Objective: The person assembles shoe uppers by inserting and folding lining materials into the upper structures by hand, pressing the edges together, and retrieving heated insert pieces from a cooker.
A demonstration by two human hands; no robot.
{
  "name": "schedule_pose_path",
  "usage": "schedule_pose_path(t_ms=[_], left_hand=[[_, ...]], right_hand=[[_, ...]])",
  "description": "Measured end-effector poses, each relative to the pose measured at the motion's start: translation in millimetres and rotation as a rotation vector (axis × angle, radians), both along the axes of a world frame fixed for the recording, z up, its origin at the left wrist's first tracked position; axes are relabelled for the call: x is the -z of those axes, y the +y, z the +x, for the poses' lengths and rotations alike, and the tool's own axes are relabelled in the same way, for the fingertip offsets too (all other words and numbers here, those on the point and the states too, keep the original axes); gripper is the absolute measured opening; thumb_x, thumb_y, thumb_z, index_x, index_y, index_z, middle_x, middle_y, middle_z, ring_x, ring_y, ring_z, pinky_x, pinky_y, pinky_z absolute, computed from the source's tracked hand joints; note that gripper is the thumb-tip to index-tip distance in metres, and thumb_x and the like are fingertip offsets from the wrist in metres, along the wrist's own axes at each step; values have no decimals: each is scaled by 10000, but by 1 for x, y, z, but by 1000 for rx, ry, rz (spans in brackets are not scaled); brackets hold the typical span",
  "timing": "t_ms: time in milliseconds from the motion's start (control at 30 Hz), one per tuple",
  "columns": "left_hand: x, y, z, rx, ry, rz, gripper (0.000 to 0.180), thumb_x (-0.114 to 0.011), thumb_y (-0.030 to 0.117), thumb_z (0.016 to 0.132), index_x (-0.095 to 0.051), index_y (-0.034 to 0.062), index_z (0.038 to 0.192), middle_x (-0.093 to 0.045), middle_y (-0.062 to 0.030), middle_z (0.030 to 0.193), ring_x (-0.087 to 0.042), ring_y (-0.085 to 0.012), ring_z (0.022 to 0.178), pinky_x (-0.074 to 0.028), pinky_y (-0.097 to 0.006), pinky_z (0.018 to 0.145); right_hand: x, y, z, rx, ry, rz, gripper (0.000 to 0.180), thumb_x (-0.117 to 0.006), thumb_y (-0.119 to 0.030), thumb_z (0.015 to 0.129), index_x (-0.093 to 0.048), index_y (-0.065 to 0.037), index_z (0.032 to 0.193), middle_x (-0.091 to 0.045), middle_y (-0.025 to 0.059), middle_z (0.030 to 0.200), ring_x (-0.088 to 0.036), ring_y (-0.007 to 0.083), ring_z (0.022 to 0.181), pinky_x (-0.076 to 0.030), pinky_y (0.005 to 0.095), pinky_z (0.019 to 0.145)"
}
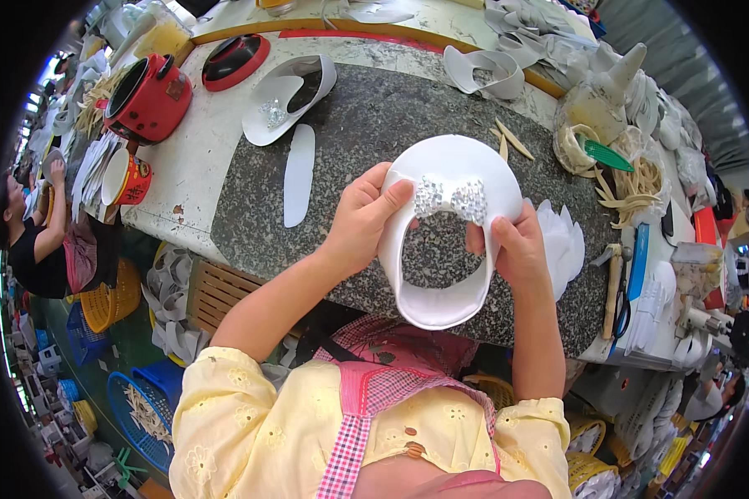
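Observation:
Above the dark speckled stone slab (250, 200) I hold up a white shoe upper (458, 158) with a sparkling stone-set bow on its band. My left hand (362, 216) grips its left edge, thumb on top beside the bow. On the opposite edge, my right hand (520, 249) is closed round the rim, a fingertip showing through the opening. A second white upper (266, 108) with sparkling stones lies at the slab's far left. Near it is a flat white sole-shaped piece (300, 175). Right of my right hand sits a stack of white cut pieces (564, 249).
A red pot (154, 100), its lid (235, 62) and a red paper cup (131, 179) stand at left. Tan strips (516, 137) lie on the slab; a hammer (614, 291) and scissors (622, 316) lie at right. Another person (46, 224) works far left.

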State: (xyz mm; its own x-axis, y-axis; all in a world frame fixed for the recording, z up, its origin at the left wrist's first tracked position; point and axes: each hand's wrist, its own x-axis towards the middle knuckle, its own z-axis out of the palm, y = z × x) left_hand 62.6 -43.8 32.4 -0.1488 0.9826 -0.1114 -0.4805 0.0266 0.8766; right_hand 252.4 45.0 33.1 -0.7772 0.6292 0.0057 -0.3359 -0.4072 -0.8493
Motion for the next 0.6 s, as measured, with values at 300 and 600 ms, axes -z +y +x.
schedule_pose_path(t_ms=[300,600], left_hand=[[21,-4,-11,-80,-18,66,314,-595,199,837,-516,1,1067,-593,-43,914,-571,-108,794,-487,-251,678],[3,21,-13,373,1275,496,436,-651,146,749,-515,38,1148,-566,-142,1073,-549,-310,979,-431,-361,857]], right_hand=[[3,-7,-8,218,-160,104,215,-668,-85,760,-601,19,936,-619,27,836,-555,55,704,-444,212,602],[54,-2,-46,385,-494,1729,94,-583,-48,660,-558,-40,751,-542,68,734,-517,244,637,-439,326,586]])
